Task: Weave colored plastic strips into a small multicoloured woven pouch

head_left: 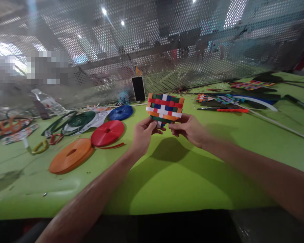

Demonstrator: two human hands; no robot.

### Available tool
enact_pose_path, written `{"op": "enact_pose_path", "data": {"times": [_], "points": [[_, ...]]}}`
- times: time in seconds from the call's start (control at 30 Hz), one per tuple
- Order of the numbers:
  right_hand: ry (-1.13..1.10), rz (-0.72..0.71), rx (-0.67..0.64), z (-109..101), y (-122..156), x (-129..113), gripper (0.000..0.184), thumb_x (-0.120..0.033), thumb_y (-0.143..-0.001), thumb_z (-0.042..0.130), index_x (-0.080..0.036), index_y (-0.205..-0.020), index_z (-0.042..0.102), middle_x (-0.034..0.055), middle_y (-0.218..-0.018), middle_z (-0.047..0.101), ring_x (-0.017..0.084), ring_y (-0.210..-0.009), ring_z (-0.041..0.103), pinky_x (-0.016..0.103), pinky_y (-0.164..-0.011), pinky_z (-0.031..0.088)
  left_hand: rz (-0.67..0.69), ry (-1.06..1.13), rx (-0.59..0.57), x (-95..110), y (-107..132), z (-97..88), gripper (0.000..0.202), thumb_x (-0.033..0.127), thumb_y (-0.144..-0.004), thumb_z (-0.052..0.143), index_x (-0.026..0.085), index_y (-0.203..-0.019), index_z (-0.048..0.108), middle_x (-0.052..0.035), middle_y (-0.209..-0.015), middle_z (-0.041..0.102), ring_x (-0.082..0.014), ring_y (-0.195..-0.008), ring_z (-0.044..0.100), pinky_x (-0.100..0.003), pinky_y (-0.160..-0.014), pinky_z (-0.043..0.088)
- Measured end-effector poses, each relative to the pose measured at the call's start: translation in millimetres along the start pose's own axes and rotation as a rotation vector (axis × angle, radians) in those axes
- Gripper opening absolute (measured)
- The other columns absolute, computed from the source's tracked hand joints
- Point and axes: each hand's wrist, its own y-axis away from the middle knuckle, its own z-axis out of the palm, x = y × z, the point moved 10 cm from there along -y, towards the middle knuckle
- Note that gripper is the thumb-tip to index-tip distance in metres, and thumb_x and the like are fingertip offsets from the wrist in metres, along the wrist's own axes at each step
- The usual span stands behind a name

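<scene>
A small woven piece of coloured strips [164, 107], in red, white, blue, green and orange, is held up above the green table [167, 192]. It is wide at the top and narrows downward. My left hand [145, 133] pinches its lower left side, the thumb in front. At the lower right edge, my right hand [190, 128] has its fingers closed on the same piece. The back of the weave is hidden from me. Its shadow falls on the table below.
Left of my hands lie orange [63, 160], red [114, 133], blue [121, 113] and green [83, 118] strip rolls, with yellow-handled scissors [40, 147]. A phone [138, 88] leans on the perforated metal screen [103, 50]. A red-handled tool [231, 110] and woven fans [252, 85] lie right.
</scene>
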Motion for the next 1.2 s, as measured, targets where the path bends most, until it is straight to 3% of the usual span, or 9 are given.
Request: {"op": "enact_pose_path", "data": {"times": [0.1, 0.27, 0.5, 0.6, 0.7, 0.83, 1.2], "points": [[0.072, -0.117, 0.036, 1, 2, -9, 0.027, -0.029, -0.064, 0.088, -0.018, -0.084, 0.073, -0.0012, -0.069, 0.068, 0.01, -0.051, 0.054, 0.029, -0.052, 0.047, -0.047, 0.096, 0.052, -5, 3, -0.9, 0.012, 0.022, -0.082, 0.069, 0.015, -0.092, 0.072, -0.0019, -0.077, 0.072, -0.0122, -0.062, 0.07, -0.023, -0.058, 0.055], [0.054, -0.175, 0.082, 2, 4, -15, 0.028, -0.032, -0.064, 0.089, -0.019, -0.083, 0.071, -0.0014, -0.074, 0.068, 0.009, -0.051, 0.054, 0.028, -0.05, 0.045, -0.168, 0.197, 0.126, -15, 11, 1.2, 0.011, 0.021, -0.081, 0.071, 0.015, -0.091, 0.07, 0.0, -0.071, 0.069, -0.0128, -0.064, 0.071, -0.022, -0.061, 0.054], [0.043, -0.161, 0.14, -3, 5, -14, 0.014, -0.028, -0.075, 0.077, -0.02, -0.079, 0.066, -0.0042, -0.06, 0.059, 0.01, -0.048, 0.053, 0.027, -0.048, 0.041, -0.139, 0.244, -0.006, -9, 11, 15.3, 0.025, 0.024, -0.077, 0.081, 0.018, -0.099, 0.073, -0.0042, -0.098, 0.076, -0.0154, -0.081, 0.074, -0.023, -0.064, 0.057], [0.08, -0.153, 0.126, -4, 5, -14, 0.014, -0.027, -0.074, 0.077, -0.019, -0.076, 0.066, -0.0034, -0.058, 0.06, 0.009, -0.048, 0.052, 0.027, -0.049, 0.041, -0.08, 0.196, -0.043, -2, 9, 16.8, 0.028, 0.026, -0.075, 0.085, 0.016, -0.099, 0.073, -0.0046, -0.092, 0.076, -0.0147, -0.073, 0.073, -0.023, -0.06, 0.057], [0.084, -0.108, 0.04, 2, 4, -12, 0.015, -0.026, -0.072, 0.077, -0.019, -0.075, 0.065, -0.0027, -0.062, 0.062, 0.009, -0.049, 0.054, 0.027, -0.05, 0.042, -0.061, 0.135, 0.004, -2, 7, 9.8, 0.029, 0.031, -0.075, 0.087, 0.013, -0.093, 0.074, -0.0053, -0.08, 0.076, -0.0133, -0.061, 0.071, -0.023, -0.056, 0.057], [0.069, -0.071, -0.056, 7, 3, -14, 0.02, -0.029, -0.073, 0.078, -0.019, -0.088, 0.068, -0.0026, -0.067, 0.063, 0.01, -0.053, 0.057, 0.026, -0.052, 0.043, -0.074, 0.112, 0.012, -7, 5, 6.2, 0.031, 0.032, -0.074, 0.087, 0.011, -0.094, 0.075, -0.0068, -0.081, 0.078, -0.0152, -0.063, 0.073, -0.025, -0.059, 0.06], [0.238, -0.164, 0.032, -7, -2, -22, 0.025, -0.037, -0.077, 0.081, -0.017, -0.076, 0.065, -0.0002, -0.066, 0.064, 0.009, -0.048, 0.054, 0.026, -0.044, 0.042, -0.142, 0.153, -0.011, -16, 5, 7.9, 0.036, 0.032, -0.071, 0.089, 0.009, -0.095, 0.076, -0.0079, -0.081, 0.078, -0.0172, -0.064, 0.074, -0.03, -0.065, 0.064]]}}
